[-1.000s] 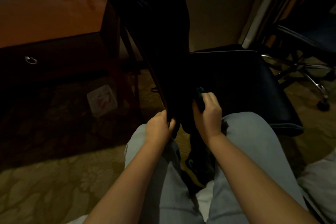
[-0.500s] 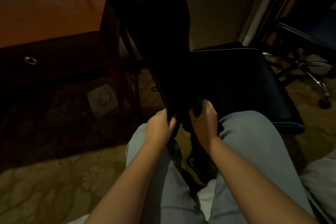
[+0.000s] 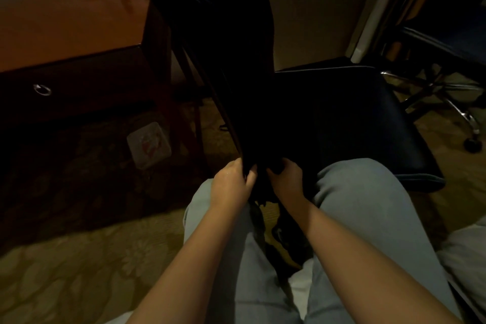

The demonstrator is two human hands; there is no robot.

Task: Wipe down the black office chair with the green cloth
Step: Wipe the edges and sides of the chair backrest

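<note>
A: Status, left to right?
B: Far left: wooden desk (image 3: 65, 21), orange-brown top, dark drawer front with a ring pull (image 3: 42, 90). Below it, a pale square packet (image 3: 148, 144) lies flat on the patterned carpet (image 3: 65, 271).
A: Chair?
B: black office chair (image 3: 342, 118) is dead centre. The backrest rises up and left, just beside the desk corner. The seat runs right from its foot, with light piping along the far edge.
A: Hands?
B: Both at the foot of the backrest, near each other, apart. left hand (image 3: 231, 187): fingers curled round the backrest's lower edge, gripping it. right hand (image 3: 285, 179): fingers and thumb curled tight round a dark bunch pressed against the same spot.
A: Is that the green cloth?
B: Only candidate. Too dim to read its colour, so can't confirm.
A: Anything below the hands?
B: A dark strip (image 3: 256, 218) hangs between the legs, can't identify it. Legs in light jeans (image 3: 355, 205), one each side of the hands. Right knee overlaps the seat's near edge; touching or not, can't tell.
A: Right side?
B: White vertical trim (image 3: 368, 21) against a pale wall. Then a second chair (image 3: 447, 42): dark seat, chrome base, one caster (image 3: 473, 145) on the carpet, near the first chair's seat. Bottom right corner: something white and soft (image 3: 468, 250), can't tell what.
</note>
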